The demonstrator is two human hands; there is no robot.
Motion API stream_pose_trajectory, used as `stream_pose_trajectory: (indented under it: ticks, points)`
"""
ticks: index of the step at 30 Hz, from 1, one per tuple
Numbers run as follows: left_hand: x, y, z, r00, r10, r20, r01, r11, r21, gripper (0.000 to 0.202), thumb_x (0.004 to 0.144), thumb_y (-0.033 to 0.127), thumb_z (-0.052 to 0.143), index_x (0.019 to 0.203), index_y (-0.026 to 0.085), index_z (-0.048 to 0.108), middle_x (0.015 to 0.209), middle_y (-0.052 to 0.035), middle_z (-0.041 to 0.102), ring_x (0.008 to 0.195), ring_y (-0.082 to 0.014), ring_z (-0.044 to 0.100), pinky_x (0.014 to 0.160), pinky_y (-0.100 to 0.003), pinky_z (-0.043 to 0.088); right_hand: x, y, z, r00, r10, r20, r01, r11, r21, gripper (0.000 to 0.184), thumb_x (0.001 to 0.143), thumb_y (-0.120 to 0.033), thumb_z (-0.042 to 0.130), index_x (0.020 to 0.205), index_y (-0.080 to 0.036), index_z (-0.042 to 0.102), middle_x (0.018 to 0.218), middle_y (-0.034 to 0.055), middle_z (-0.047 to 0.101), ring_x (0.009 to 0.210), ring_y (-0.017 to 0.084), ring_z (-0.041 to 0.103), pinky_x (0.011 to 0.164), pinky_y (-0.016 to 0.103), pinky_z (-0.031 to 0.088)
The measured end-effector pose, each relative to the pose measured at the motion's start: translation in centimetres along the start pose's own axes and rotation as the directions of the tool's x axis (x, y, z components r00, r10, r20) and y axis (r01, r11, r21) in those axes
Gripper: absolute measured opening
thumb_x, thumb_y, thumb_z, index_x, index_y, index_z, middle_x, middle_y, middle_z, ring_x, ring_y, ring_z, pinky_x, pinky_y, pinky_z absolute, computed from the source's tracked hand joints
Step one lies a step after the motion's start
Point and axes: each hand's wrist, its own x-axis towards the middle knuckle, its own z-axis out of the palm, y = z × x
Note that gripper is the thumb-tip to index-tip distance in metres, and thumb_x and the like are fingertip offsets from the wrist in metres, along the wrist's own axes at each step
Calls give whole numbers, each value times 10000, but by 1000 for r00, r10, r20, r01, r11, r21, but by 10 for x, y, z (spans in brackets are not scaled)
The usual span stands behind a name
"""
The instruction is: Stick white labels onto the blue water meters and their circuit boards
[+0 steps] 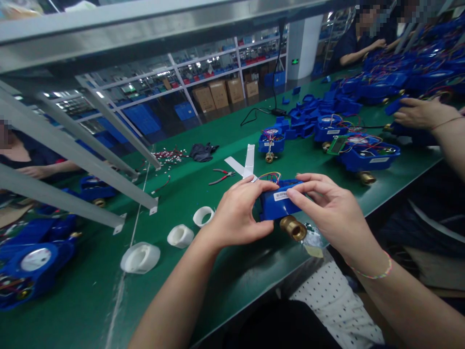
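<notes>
A blue water meter (pixel 278 203) with a brass threaded fitting (pixel 293 228) is held just above the green table's near edge (pixel 218 286). My left hand (pixel 238 215) grips its left side. My right hand (pixel 329 208) holds its right side, thumb and forefinger on the white label (pixel 280 195) on top. Coloured wires (pixel 271 175) stick out behind the meter.
Three white tape rolls (pixel 140 257) (pixel 180 236) (pixel 203 216) lie left of my hands. Pliers (pixel 222 176) and white strips (pixel 242 166) sit behind. More blue meters (pixel 366 154) (pixel 271 141) stand at the right, one (pixel 34 264) at far left. A co-worker's hand (pixel 417 114) reaches in from the right.
</notes>
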Motion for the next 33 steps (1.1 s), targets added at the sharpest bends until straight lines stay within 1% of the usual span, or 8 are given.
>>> stream_pose_trajectory:
  ticks: [6, 9, 11, 14, 18, 24, 29, 33]
  points:
    - [0, 1, 0, 1000, 1, -5, -1, 1000, -3, 575, 712, 215, 717, 1268, 224, 568, 1243, -42, 706, 1154, -236, 669, 1214, -435, 353, -8, -6, 8, 986, -159, -47, 145, 964, -225, 173, 852, -379, 801, 869, -219, 738, 1143, 92, 631, 1142, 280, 644, 1001, 472, 565]
    - [-2, 3, 0, 1000, 7, 10, -8, 1000, 10, 565, 720, 216, 708, 1266, 225, 564, 1257, -48, 703, 1176, -246, 662, 1213, -449, 359, -9, -6, 14, 978, -184, -100, 144, 938, -315, 393, 754, -427, 881, 1008, -217, 667, 1160, 93, 595, 1148, 292, 612, 1003, 489, 556]
    - [-2, 3, -1, 1000, 14, 24, -14, 1000, 28, 554, 732, 214, 700, 1267, 224, 558, 1266, -47, 700, 1191, -245, 656, 1215, -451, 361, -7, -2, 16, 985, -112, -130, 78, 968, -239, 570, 695, -458, 919, 1121, -224, 622, 1205, 91, 578, 1151, 288, 611, 1011, 482, 557]
    - [-1, 5, -4, 999, 15, 49, -18, 998, 61, 543, 746, 211, 697, 1269, 219, 548, 1256, -39, 700, 1187, -231, 659, 1223, -447, 358, -4, 7, 13, 996, 51, -76, -48, 998, 42, 530, 736, -441, 900, 1132, -240, 611, 1191, 66, 615, 1146, 258, 636, 1061, 453, 539]
    - [-2, 14, -1, 991, 49, 120, -62, 993, 102, 535, 755, 214, 697, 1269, 199, 550, 1240, -59, 703, 1170, -247, 661, 1138, -435, 468, -15, 19, -5, 993, 117, -5, -112, 964, 242, 385, 799, -379, 865, 1079, -261, 630, 1170, 33, 642, 1151, 212, 643, 1075, 371, 537]
    - [-46, 28, 31, 943, 292, 163, -324, 916, 237, 343, 840, 100, 630, 1180, 134, 606, 1069, -70, 754, 984, -217, 702, 1114, -474, 509, -63, 51, -56, 993, 0, 115, -2, 1000, 18, 453, 805, -320, 866, 1190, -306, 626, 1200, 29, 623, 1180, 204, 629, 1044, 321, 564]
    - [-78, -9, 50, 946, 325, -12, -315, 924, 215, 456, 812, 23, 642, 1253, 114, 567, 1091, -91, 762, 1077, -204, 689, 1219, -526, 406, -45, 92, -82, 995, 86, -50, -94, 979, -182, 306, 940, -480, 683, 1127, -243, 627, 1091, 61, 684, 1017, 206, 697, 889, 319, 612]
    - [-51, -49, 66, 939, 343, -43, -329, 925, 188, 534, 801, 24, 635, 1306, 154, 523, 1121, -100, 751, 1101, -203, 690, 1196, -568, 427, -9, 112, -75, 967, 112, -227, -192, 910, -369, 368, 935, -565, 623, 1076, -226, 645, 1000, 62, 720, 842, 212, 715, 683, 313, 586]
